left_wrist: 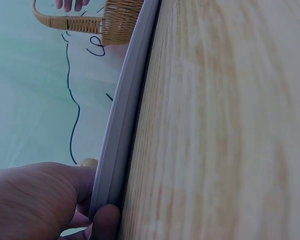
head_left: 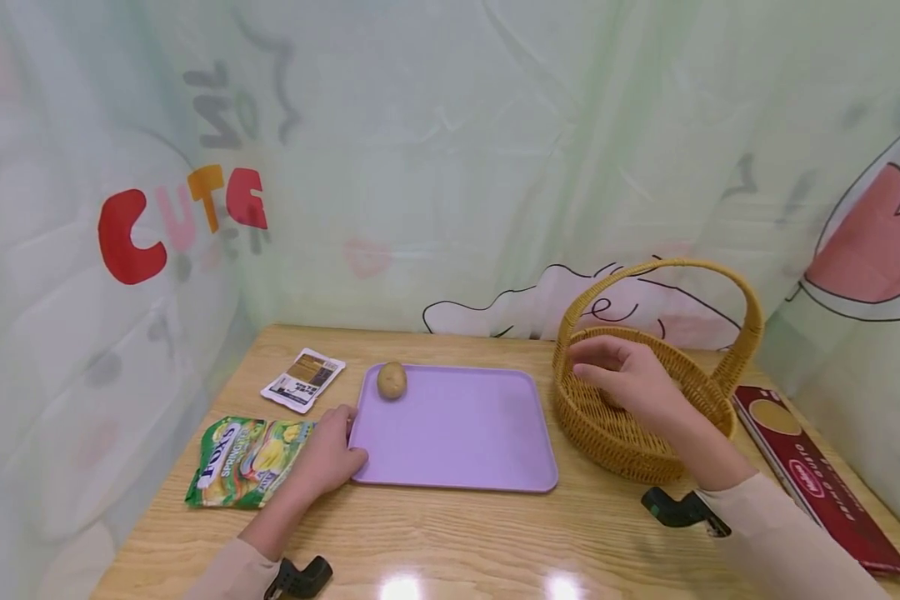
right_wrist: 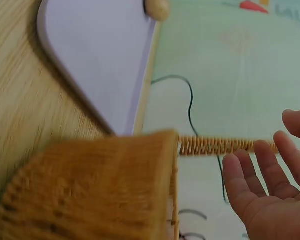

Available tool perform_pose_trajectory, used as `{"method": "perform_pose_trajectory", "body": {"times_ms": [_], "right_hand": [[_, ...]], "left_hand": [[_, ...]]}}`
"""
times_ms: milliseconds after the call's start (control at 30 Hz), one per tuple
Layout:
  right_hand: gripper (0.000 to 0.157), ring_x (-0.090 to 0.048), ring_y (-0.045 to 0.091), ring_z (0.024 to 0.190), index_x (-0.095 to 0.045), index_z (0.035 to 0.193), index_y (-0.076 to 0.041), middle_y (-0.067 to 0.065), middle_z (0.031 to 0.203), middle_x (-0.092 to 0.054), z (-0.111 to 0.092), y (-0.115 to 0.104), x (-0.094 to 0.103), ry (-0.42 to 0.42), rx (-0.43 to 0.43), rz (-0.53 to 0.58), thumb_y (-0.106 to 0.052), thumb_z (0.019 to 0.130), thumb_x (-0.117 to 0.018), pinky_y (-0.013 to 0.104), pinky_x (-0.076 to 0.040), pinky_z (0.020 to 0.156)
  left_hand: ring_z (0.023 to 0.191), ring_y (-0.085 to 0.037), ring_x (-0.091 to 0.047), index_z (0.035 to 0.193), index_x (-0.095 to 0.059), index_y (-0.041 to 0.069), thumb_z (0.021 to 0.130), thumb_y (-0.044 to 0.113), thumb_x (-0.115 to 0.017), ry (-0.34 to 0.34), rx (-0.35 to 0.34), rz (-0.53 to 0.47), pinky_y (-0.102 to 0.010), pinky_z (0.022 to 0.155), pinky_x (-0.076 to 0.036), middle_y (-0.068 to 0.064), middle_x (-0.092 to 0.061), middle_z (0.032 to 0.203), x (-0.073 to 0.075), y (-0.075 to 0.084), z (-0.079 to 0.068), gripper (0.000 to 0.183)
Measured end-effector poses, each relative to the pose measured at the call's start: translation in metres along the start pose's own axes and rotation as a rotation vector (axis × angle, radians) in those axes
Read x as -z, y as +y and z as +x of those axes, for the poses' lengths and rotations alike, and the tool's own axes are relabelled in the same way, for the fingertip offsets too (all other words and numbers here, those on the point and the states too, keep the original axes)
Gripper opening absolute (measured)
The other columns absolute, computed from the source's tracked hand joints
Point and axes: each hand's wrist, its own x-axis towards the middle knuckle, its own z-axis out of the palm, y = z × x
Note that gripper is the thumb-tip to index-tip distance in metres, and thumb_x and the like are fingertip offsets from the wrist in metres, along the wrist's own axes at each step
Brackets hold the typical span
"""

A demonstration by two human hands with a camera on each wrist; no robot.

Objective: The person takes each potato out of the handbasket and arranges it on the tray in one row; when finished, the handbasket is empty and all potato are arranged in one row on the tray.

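Note:
A lilac tray (head_left: 465,429) lies on the table with a potato (head_left: 392,381) near its far left corner. At the tray's left edge my left hand (head_left: 326,458) pinches the rim; the left wrist view has its digits on both sides of that rim. My right hand (head_left: 633,379) is raised over the wicker basket (head_left: 615,450), fingers spread and loosely bent, holding nothing. A brown thing in the basket shows partly beneath this hand, the rest of it hidden. The arched handle (head_left: 667,262) rises behind the hand.
Left of the tray lie a green Fox's candy bag (head_left: 251,458), partly behind my left forearm, and a small white-and-brown packet (head_left: 303,380). A long dark-red package (head_left: 817,483) lies right of the basket. A printed curtain (head_left: 435,167) hangs behind the table.

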Motion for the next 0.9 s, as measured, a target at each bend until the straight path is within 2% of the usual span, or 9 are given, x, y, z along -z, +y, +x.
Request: {"method": "perform_pose_trajectory", "body": {"times_ms": [200, 367, 533, 733, 900], "right_hand": [[0.042, -0.056, 0.013, 0.105, -0.061, 0.124, -0.007, 0.011, 0.122, -0.061, -0.001, 0.011, 0.021, 0.045, -0.038, -0.044, -0.037, 0.093, -0.063, 0.02, -0.047, 0.084], [0.048, -0.05, 0.02, 0.115, -0.058, 0.128, -0.007, 0.013, 0.129, -0.056, 0.005, 0.024, 0.038, 0.082, -0.098, -0.086, -0.041, 0.094, -0.06, 0.018, -0.043, 0.085], [0.053, -0.046, 0.03, 0.121, -0.053, 0.133, -0.003, 0.019, 0.133, -0.052, 0.015, 0.037, 0.053, 0.089, -0.137, -0.106, -0.04, 0.095, -0.058, 0.028, -0.042, 0.089], [0.055, -0.044, 0.034, 0.124, -0.05, 0.137, -0.001, 0.022, 0.133, -0.052, 0.028, 0.053, 0.065, 0.051, -0.173, -0.118, -0.037, 0.096, -0.058, 0.042, -0.039, 0.097], [0.056, -0.048, 0.036, 0.12, -0.05, 0.137, 0.002, 0.024, 0.135, -0.049, 0.038, 0.064, 0.071, 0.001, -0.2, -0.154, -0.036, 0.096, -0.058, 0.045, -0.046, 0.095]], "left_hand": [[0.089, -0.023, -0.055, 0.123, -0.054, -0.008, 0.068, 0.007, -0.068, -0.003, 0.002, 0.007, -0.041, 0.078, -0.05, -0.013, -0.056, 0.101, 0.0, 0.001, -0.001, 0.059], [0.088, -0.023, -0.055, 0.123, -0.054, -0.008, 0.068, 0.007, -0.068, -0.003, 0.001, 0.011, -0.04, 0.077, -0.05, -0.013, -0.056, 0.099, 0.001, 0.002, -0.001, 0.058], [0.087, -0.023, -0.055, 0.122, -0.054, -0.008, 0.068, 0.005, -0.067, -0.002, 0.0, 0.0, -0.04, 0.076, -0.05, -0.013, -0.056, 0.099, 0.003, 0.001, -0.002, 0.056], [0.086, -0.022, -0.054, 0.12, -0.054, -0.008, 0.068, 0.005, -0.068, -0.003, -0.007, -0.002, -0.04, 0.074, -0.05, -0.012, -0.056, 0.097, 0.003, 0.001, -0.002, 0.055], [0.084, -0.021, -0.053, 0.12, -0.055, -0.007, 0.067, 0.005, -0.068, 0.0, -0.01, -0.003, -0.038, 0.072, -0.049, -0.011, -0.055, 0.095, 0.003, 0.001, -0.001, 0.055]]}}
